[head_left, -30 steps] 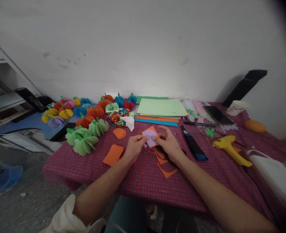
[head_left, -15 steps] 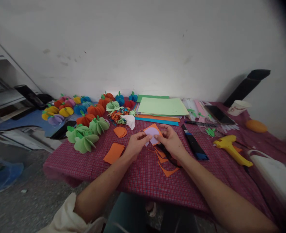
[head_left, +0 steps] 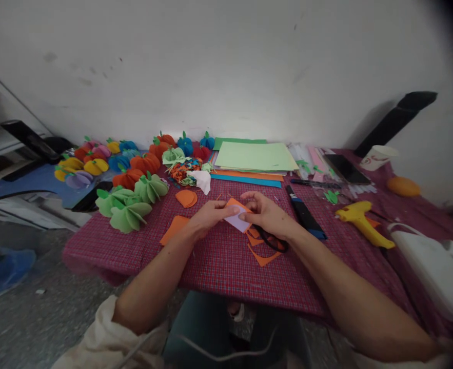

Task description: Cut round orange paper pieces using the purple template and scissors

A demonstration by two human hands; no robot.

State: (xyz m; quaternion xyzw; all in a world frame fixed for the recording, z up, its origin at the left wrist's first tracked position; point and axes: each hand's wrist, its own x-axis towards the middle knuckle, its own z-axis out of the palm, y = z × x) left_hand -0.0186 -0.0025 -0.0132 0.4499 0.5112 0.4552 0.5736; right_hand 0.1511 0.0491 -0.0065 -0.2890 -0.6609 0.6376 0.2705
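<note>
In front of me, both hands pinch a small lilac paper [head_left: 238, 221] laid against an orange paper piece [head_left: 234, 204]. My left hand [head_left: 210, 218] has its thumb on the lilac face at the left side. From the right, my right hand [head_left: 268, 217] presses its thumb near the paper's right edge, fingers behind. Black-handled scissors [head_left: 275, 243] show just below my right hand; whether they rest on the table or hang from the fingers, I cannot tell. Curved orange offcuts [head_left: 262, 256] lie beneath. Rounded orange cutouts [head_left: 186, 198] and orange rectangles [head_left: 173, 229] lie left.
Folded-paper pumpkins [head_left: 128, 212] crowd the left side beside a heap of paper scraps [head_left: 185, 171]. Coloured sheets [head_left: 255, 156] are stacked by the wall. To the right are a black-and-blue tool [head_left: 305, 212], a yellow glue gun [head_left: 365, 223], a phone [head_left: 347, 169] and a paper cup [head_left: 378, 157].
The paper in my hands has turned and tilted: the lilac piece now shows a straight lower edge where a rounded shape was seen. My head view has shifted slightly.
</note>
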